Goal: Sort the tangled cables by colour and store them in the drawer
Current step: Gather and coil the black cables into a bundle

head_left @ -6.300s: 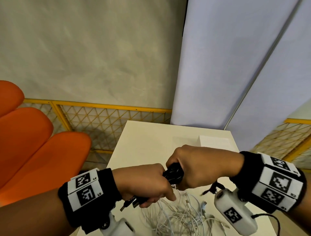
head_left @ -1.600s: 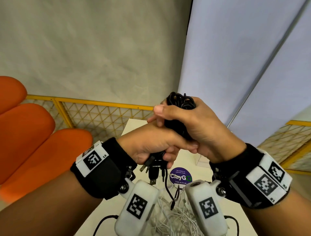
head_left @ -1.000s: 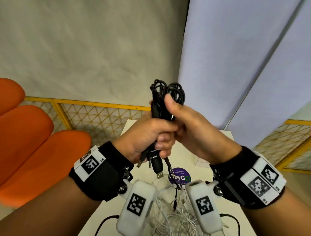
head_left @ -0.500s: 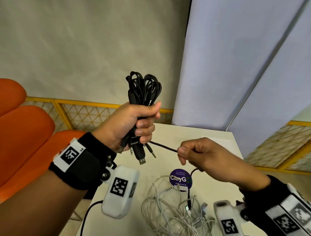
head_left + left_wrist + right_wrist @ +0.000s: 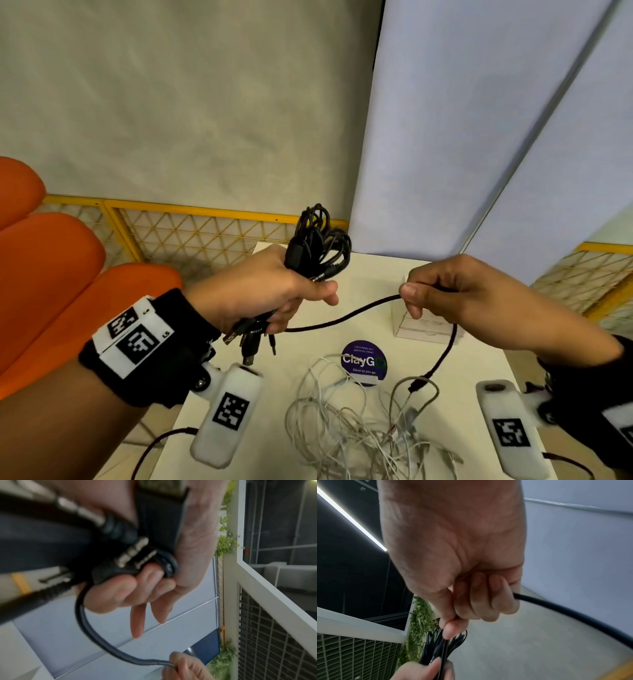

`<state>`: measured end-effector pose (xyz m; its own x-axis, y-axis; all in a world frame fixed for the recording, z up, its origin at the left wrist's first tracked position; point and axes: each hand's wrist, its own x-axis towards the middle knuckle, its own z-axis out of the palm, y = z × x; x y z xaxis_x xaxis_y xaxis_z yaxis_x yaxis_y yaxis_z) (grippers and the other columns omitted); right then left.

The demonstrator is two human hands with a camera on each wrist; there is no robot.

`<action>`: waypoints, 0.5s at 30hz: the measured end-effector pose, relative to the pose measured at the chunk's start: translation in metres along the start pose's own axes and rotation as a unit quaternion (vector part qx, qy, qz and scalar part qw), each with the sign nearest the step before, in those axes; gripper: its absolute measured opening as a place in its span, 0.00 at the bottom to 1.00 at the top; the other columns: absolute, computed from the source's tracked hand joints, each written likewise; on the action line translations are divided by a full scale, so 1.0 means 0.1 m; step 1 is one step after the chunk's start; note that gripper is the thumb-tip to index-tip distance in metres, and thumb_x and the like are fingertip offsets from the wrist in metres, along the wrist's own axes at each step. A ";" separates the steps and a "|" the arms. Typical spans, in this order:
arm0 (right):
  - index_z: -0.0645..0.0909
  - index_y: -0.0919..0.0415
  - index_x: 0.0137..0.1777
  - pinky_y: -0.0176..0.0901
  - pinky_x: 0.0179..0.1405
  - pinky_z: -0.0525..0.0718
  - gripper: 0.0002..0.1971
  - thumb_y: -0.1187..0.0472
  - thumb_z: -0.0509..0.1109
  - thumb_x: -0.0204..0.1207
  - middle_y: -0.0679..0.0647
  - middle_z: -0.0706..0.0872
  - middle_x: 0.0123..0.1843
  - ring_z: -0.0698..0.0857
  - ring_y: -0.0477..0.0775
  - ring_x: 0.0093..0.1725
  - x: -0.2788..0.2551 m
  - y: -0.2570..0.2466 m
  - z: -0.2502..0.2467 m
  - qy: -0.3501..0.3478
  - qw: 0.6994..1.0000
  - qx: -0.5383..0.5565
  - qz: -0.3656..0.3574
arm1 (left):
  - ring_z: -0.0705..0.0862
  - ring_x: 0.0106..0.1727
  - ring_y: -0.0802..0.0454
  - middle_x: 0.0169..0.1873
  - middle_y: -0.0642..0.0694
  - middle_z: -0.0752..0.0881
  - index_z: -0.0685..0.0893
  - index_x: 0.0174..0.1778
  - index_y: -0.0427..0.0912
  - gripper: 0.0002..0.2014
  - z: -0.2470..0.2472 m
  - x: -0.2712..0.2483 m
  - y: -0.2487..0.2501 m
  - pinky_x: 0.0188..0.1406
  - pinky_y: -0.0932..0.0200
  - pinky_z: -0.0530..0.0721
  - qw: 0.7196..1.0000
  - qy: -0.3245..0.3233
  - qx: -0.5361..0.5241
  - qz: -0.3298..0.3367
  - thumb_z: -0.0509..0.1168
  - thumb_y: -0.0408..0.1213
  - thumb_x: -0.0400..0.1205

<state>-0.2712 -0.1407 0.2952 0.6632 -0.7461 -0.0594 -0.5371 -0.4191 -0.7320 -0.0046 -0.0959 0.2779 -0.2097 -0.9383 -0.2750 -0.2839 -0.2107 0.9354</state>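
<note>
At frame centre the left hand [image 5: 274, 291] clenched the black cable bundle [image 5: 320, 246], keeping it clear of the white cable tangle [image 5: 356, 428] on the table [image 5: 479, 363] below; to its right, the right hand [image 5: 455, 291] pinched one loose black cable [image 5: 346, 317], probably drawing it out to add to the bundle.

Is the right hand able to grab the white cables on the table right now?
Probably not yet. The right hand is pinching a black cable, so it is busy. The white cables lie uncovered just below it.
</note>
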 end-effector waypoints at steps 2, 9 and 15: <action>0.82 0.53 0.33 0.45 0.29 0.64 0.24 0.35 0.63 0.79 0.57 0.63 0.27 0.63 0.55 0.29 0.02 0.04 -0.01 0.002 1.000 0.004 0.000 | 0.67 0.17 0.48 0.17 0.41 0.69 0.92 0.43 0.35 0.11 0.01 -0.04 -0.02 0.19 0.61 0.71 0.999 -0.021 0.045 -0.015 0.74 0.41 0.81; 0.78 0.54 0.29 0.37 0.35 0.67 0.21 0.44 0.65 0.82 0.51 0.68 0.30 0.64 0.51 0.33 0.09 0.18 0.05 0.031 0.988 0.149 0.007 | 0.73 0.18 0.49 0.20 0.38 0.79 0.90 0.43 0.34 0.17 0.06 -0.15 -0.11 0.25 0.65 0.74 0.980 -0.115 0.152 -0.058 0.73 0.48 0.82; 0.69 0.58 0.31 0.57 0.39 0.56 0.27 0.36 0.72 0.72 0.55 0.64 0.33 0.63 0.53 0.34 0.16 0.39 0.27 0.048 0.966 0.254 -0.007 | 0.72 0.18 0.50 0.22 0.44 0.79 0.79 0.26 0.42 0.22 0.12 -0.10 -0.25 0.23 0.58 0.71 0.975 -0.086 0.171 -0.110 0.78 0.51 0.76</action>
<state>-0.2675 -0.1550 0.2473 0.6035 -0.7973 -0.0016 -0.1879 -0.1402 -0.9721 -0.0066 -0.0776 0.2546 -0.2551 -0.8146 -0.5209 -0.6282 -0.2699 0.7297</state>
